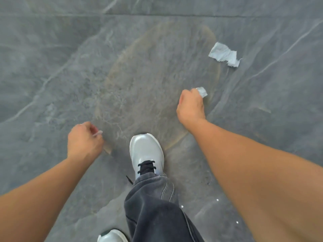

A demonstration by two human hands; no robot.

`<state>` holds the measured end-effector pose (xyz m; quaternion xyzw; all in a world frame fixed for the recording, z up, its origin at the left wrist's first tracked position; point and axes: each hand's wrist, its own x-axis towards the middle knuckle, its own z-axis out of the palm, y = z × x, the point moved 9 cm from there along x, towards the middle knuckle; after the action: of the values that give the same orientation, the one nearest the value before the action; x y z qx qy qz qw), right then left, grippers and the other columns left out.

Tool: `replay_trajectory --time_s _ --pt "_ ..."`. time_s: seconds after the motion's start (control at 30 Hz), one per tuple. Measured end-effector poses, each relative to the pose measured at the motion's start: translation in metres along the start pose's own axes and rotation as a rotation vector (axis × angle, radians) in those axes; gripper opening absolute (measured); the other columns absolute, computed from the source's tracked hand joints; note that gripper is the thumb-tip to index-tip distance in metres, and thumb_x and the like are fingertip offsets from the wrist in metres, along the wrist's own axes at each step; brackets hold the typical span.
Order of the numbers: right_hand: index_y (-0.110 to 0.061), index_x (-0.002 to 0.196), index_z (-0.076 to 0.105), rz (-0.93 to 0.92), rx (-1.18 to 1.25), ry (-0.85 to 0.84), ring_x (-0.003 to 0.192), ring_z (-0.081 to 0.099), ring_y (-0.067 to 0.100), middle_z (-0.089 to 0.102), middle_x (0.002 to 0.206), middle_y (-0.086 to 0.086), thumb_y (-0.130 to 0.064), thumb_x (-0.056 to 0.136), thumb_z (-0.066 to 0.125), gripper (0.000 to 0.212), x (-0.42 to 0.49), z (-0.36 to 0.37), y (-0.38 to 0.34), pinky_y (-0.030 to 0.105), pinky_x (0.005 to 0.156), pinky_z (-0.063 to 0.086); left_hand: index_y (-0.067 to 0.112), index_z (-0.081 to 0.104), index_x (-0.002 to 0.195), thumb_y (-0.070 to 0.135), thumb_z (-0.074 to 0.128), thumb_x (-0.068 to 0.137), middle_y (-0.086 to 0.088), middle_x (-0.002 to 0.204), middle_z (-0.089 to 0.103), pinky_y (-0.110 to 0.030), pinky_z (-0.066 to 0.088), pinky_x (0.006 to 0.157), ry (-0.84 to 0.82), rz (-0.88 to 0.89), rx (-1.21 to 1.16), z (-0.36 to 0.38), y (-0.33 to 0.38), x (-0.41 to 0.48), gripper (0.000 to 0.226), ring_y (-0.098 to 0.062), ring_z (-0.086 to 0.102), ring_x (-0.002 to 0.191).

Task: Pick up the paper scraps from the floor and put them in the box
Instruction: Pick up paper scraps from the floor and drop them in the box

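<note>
The head view looks straight down on a grey marbled floor (52, 67) with pale veins and a broad brownish oval stain near its middle. The right hand (190, 107) reaches forward over the right part of that stain, its fingers (194, 92) curled and pinching a small pale paper scrap (201, 92) that sticks out past the knuckles. A larger torn paper scrap (224, 54), crumpled and light grey-blue, lies flat on the floor beyond that hand, toward the far right edge of the stain and well apart from it. The left hand (83, 140) hangs lower and to the left, its fingers clenched around a thin whitish sliver (97, 133) that peeks out at the fingertips; what it is cannot be told. Between the two forearms a silver-grey shoe (146, 151) with black laces stands on the near end of the stain, under a dark denim trouser leg (157, 206). A second shoe (111, 236) shows at the bottom edge.
</note>
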<state>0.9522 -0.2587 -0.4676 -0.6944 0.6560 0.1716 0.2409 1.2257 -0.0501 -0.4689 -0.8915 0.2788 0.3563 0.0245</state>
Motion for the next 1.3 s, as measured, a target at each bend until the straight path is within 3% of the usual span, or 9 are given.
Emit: replay_trajectory --time_s 0.13,0.33,0.53,0.8,0.9,1.03,1.3 --pt "-0.004 0.099 0.056 -0.042 0.089 -0.025 0.102 0.052 0.036 0.05 0.113 0.014 0.002 0.084 0.05 0.017 -0.019 -0.037 -0.021 0.039 0.077 0.046 0.013 0.057 0.072 0.013 0.06 0.082 -0.013 0.079 0.062 -0.029 0.037 0.063 -0.017 0.133 -0.044 -0.022 0.06 -0.019 0.011 -0.03 0.056 0.072" --pt "-0.006 0.095 0.055 -0.049 0.198 0.064 0.094 0.054 0.037 0.05 0.11 0.014 0.001 0.082 0.05 0.016 -0.078 -0.109 -0.035 0.039 0.075 0.046 0.015 0.055 0.073 0.009 0.053 0.078 -0.009 0.08 0.06 -0.03 0.037 0.063 -0.016 0.396 -0.041 -0.068 0.117 -0.078 0.008 -0.027 0.055 0.073" --pt "-0.009 0.093 0.055 0.044 0.325 0.142 0.087 0.056 0.035 0.052 0.106 0.014 -0.004 0.081 0.052 0.013 -0.209 -0.148 -0.007 0.039 0.073 0.049 0.016 0.057 0.072 0.009 0.054 0.077 -0.007 0.079 0.06 -0.031 0.04 0.063 0.032 0.544 0.009 -0.124 0.092 -0.182 0.009 -0.027 0.057 0.076" --pt "-0.009 0.104 0.049 0.099 0.344 0.09 0.1 0.061 0.037 0.059 0.111 0.016 -0.002 0.081 0.055 0.025 -0.389 -0.147 0.046 0.038 0.077 0.05 0.017 0.056 0.073 0.008 0.055 0.076 -0.007 0.084 0.057 -0.032 0.041 0.066 0.036 0.684 0.183 -0.136 0.068 -0.323 0.009 -0.028 0.058 0.081" --pt "-0.009 0.103 0.052 0.155 0.374 0.086 0.103 0.057 0.036 0.051 0.118 0.013 0.001 0.081 0.05 0.024 -0.441 -0.122 0.1 0.034 0.073 0.044 0.016 0.059 0.078 0.01 0.055 0.077 -0.006 0.087 0.058 -0.03 0.039 0.068 0.02 0.749 0.224 -0.1 0.076 -0.375 0.007 -0.028 0.057 0.085" --pt "-0.004 0.11 0.057 0.349 0.553 0.12 0.115 0.053 0.034 0.049 0.128 0.018 -0.004 0.088 0.047 0.025 -0.51 -0.069 0.199 0.034 0.087 0.045 0.017 0.061 0.082 0.011 0.053 0.077 -0.004 0.089 0.056 -0.029 0.041 0.07 -0.07 0.87 0.308 -0.017 0.082 -0.461 0.011 -0.027 0.058 0.087" --pt "-0.004 0.096 0.062 0.58 0.809 0.134 0.097 0.057 0.034 0.056 0.105 0.018 -0.006 0.086 0.049 0.017 -0.696 0.08 0.41 0.033 0.075 0.043 0.022 0.058 0.081 0.009 0.057 0.072 -0.003 0.089 0.058 -0.026 0.041 0.068 -0.38 1.041 0.622 0.218 0.057 -0.664 0.016 -0.026 0.058 0.084"
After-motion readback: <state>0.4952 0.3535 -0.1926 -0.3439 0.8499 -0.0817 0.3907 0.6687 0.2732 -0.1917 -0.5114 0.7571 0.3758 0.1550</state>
